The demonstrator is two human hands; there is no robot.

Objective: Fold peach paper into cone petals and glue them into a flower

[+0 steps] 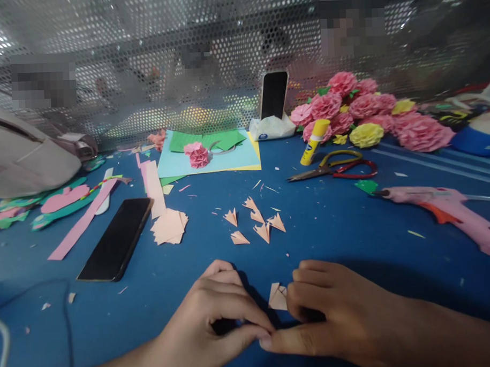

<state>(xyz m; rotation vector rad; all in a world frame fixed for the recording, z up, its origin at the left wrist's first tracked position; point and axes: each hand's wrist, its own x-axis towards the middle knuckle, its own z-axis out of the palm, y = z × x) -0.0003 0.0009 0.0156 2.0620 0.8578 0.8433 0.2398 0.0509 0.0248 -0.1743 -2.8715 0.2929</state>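
Low in the head view, my left hand point(219, 318) has its thumb and index fingertip pressed together; whatever lies between them is hidden. The thumb of my right hand point(346, 308) stretches over and meets those fingertips, while its other fingers curl in. Against the curled right fingers is a small folded piece of pale pink paper point(277, 297), its right side covered by them; I cannot tell if they grip it. Beyond my hands lie several pointed folded paper pieces point(262, 232). Left of these is a stack of pale pink paper squares point(170, 227).
A dark phone point(116, 239) lies left. Right are red-and-yellow-handled scissors point(335, 167), a glue stick point(315, 142) and a pink glue gun point(442, 206). Coloured sheets point(212, 160), a propped phone point(274, 94) and pink paper flowers point(358, 104) stand before a perforated metal screen point(146, 112).
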